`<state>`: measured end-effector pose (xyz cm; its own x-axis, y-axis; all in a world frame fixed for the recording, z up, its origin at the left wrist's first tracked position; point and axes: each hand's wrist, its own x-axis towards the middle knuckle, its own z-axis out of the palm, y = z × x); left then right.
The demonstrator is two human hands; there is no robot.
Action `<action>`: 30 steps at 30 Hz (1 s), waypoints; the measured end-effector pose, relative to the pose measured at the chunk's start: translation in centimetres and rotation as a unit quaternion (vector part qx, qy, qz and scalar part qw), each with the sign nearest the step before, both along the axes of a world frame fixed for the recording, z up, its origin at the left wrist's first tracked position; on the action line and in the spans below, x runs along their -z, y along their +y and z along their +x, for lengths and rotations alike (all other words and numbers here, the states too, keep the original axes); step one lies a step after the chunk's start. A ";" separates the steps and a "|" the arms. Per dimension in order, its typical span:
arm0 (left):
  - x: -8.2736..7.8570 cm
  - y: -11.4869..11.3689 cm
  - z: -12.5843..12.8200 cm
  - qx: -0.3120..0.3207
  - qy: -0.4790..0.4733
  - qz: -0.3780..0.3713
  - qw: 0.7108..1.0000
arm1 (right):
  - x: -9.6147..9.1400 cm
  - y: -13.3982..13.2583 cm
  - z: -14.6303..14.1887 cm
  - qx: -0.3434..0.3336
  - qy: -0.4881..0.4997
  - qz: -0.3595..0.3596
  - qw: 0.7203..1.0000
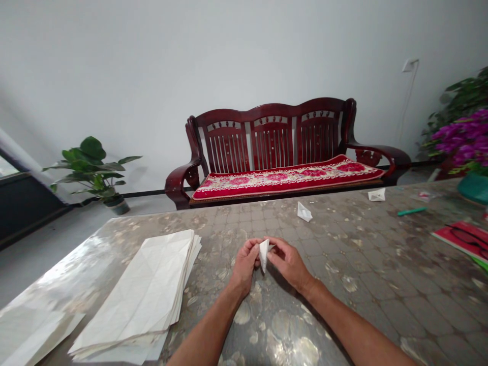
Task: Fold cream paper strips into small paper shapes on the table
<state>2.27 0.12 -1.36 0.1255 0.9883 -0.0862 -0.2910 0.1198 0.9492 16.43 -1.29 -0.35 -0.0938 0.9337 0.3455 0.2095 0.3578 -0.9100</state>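
Observation:
A small folded piece of white paper (264, 255) is held between my two hands, just above the table. It stands roughly upright and narrows to a point at the bottom. My left hand (247, 259) pinches its left side with thumb and fingers. On the other side, my right hand (286, 262) grips it, thumb in front and fingers behind. Part of the paper is hidden by my fingers. Beyond my hands lies a folded paper boat (304, 212), and another folded white paper piece (376, 194) sits farther right.
The patterned table (328, 300) carries a stack of paper sheets (141, 290) at left, with more sheets (30, 335) beside it. At right are a green pen (412, 211), a red book (457, 236), glasses (470, 236) and a flowerpot (473, 188). A wooden bench (272, 137) stands behind.

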 end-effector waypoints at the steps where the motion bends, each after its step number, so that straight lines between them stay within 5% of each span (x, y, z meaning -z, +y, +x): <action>1: 0.1 0.0 0.0 -0.004 0.022 0.011 1.000 | -0.1 -0.1 0.0 0.001 -0.017 0.009 1.000; 5: 0.4 -0.4 -0.3 -0.034 0.173 0.120 0.977 | -0.2 -0.2 0.2 0.020 -0.092 0.050 0.994; 10: 0.3 -1.2 -0.7 -0.032 0.337 0.259 0.905 | 0.3 -0.1 0.4 0.017 -0.136 0.117 0.984; 15: 0.7 -1.4 -0.5 -0.028 0.435 0.291 0.852 | 0.3 -0.3 0.2 0.006 -0.148 0.177 0.973; 30: 0.7 -0.9 -1.0 0.069 0.378 0.294 0.875 | 0.3 -0.4 0.1 0.019 -0.158 0.157 0.975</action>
<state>1.31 -0.76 -2.04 0.3736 0.8694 0.3232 0.4257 -0.4703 0.7731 16.51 -1.74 -0.69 -0.2102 0.7917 0.5736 0.4801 0.5947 -0.6449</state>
